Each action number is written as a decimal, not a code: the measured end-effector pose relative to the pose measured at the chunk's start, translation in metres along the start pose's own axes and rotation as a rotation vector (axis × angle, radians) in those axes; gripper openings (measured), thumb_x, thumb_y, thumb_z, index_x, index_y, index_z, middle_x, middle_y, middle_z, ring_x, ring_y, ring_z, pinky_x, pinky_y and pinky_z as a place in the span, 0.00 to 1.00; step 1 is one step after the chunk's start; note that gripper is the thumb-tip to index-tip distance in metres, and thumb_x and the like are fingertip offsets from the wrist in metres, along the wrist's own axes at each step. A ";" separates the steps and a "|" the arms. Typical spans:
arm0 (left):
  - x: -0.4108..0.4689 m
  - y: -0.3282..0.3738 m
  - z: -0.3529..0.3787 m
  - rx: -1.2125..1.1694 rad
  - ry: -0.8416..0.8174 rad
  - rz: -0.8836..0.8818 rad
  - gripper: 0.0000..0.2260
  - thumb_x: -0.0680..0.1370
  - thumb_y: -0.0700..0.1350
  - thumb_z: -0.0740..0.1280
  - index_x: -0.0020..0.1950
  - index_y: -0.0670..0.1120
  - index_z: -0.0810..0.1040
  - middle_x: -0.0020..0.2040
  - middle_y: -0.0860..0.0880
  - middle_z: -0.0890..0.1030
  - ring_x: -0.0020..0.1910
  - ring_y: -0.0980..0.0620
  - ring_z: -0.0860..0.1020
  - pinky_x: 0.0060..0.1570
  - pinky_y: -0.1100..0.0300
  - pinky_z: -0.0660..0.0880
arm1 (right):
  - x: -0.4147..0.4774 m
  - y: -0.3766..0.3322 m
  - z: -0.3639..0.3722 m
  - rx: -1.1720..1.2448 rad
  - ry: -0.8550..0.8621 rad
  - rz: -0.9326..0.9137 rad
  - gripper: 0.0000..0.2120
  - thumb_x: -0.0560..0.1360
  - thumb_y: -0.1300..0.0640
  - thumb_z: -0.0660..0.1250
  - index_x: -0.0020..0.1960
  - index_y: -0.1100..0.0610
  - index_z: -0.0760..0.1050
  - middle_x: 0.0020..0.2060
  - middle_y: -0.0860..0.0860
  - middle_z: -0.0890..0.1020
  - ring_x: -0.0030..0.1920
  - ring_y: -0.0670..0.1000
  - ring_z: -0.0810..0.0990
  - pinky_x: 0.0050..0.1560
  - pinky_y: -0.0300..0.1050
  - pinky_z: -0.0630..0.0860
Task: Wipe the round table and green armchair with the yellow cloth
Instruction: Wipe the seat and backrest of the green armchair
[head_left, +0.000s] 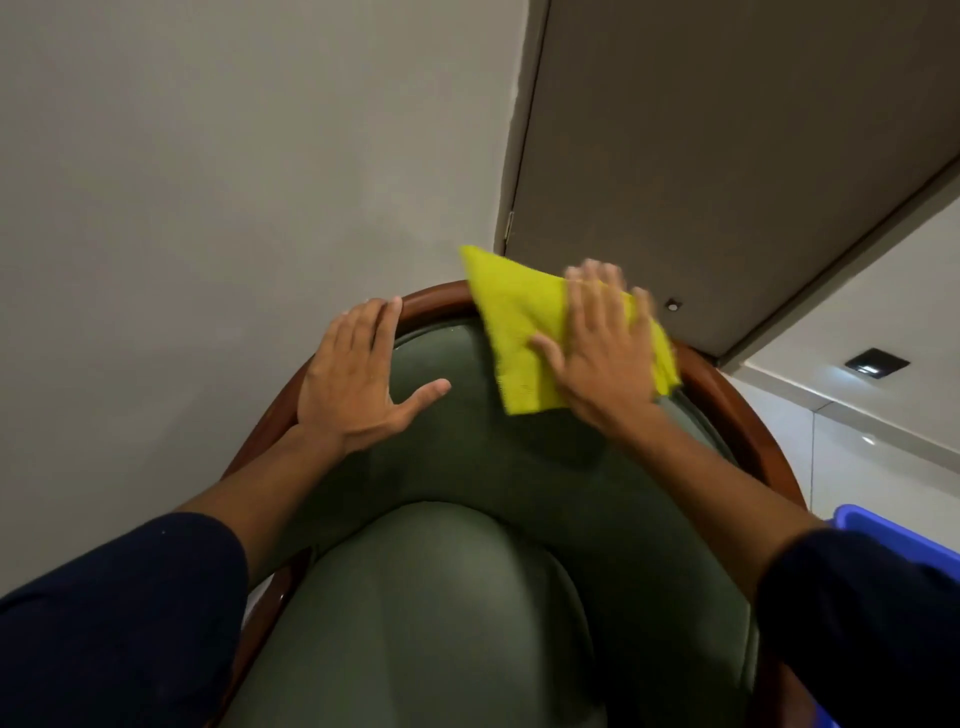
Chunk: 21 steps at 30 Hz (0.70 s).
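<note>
i pressed my right hand (602, 353), fingers spread flat, on the yellow cloth (524, 332) at the green armchair (467, 519) backrest top. my left hand (358, 374) lay open on the rim, gripping nothing.

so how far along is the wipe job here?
Done: nothing I can confirm; the round table is out of view. In hand: the right hand presses the cloth flat on the armchair backrest, over its wooden rim, blurred as if mid-stroke; the left hand braces the rim. Left: seat and remaining backrest show no sign either way.
</note>
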<state>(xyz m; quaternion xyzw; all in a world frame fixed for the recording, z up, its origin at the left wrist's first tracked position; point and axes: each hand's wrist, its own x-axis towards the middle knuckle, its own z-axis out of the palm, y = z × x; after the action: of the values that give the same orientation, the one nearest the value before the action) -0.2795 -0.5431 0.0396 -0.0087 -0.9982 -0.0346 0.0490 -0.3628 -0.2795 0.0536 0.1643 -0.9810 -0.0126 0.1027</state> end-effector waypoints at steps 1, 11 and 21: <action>0.000 0.000 0.000 -0.013 0.002 -0.007 0.48 0.73 0.75 0.44 0.79 0.38 0.55 0.76 0.38 0.63 0.75 0.40 0.63 0.77 0.45 0.57 | 0.013 -0.028 0.006 0.004 0.011 -0.105 0.37 0.80 0.34 0.47 0.80 0.56 0.51 0.80 0.57 0.56 0.80 0.58 0.52 0.78 0.62 0.49; -0.003 -0.009 -0.001 -0.398 0.085 -0.095 0.51 0.70 0.78 0.45 0.81 0.43 0.47 0.78 0.39 0.64 0.76 0.41 0.63 0.77 0.47 0.55 | -0.003 -0.069 0.047 -0.264 -0.053 -0.601 0.30 0.78 0.49 0.58 0.77 0.55 0.58 0.73 0.53 0.73 0.71 0.55 0.72 0.77 0.52 0.51; 0.000 -0.013 0.010 -0.208 0.040 -0.017 0.47 0.73 0.76 0.45 0.81 0.44 0.48 0.80 0.40 0.59 0.79 0.40 0.59 0.78 0.43 0.53 | -0.162 0.093 -0.031 -0.272 -0.317 -0.193 0.30 0.80 0.45 0.49 0.72 0.62 0.70 0.66 0.60 0.79 0.66 0.60 0.78 0.74 0.57 0.61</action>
<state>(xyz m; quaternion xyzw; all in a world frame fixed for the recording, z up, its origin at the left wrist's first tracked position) -0.2809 -0.5550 0.0285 -0.0047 -0.9881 -0.1385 0.0673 -0.2363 -0.1391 0.0577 0.2379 -0.9539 -0.1801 -0.0332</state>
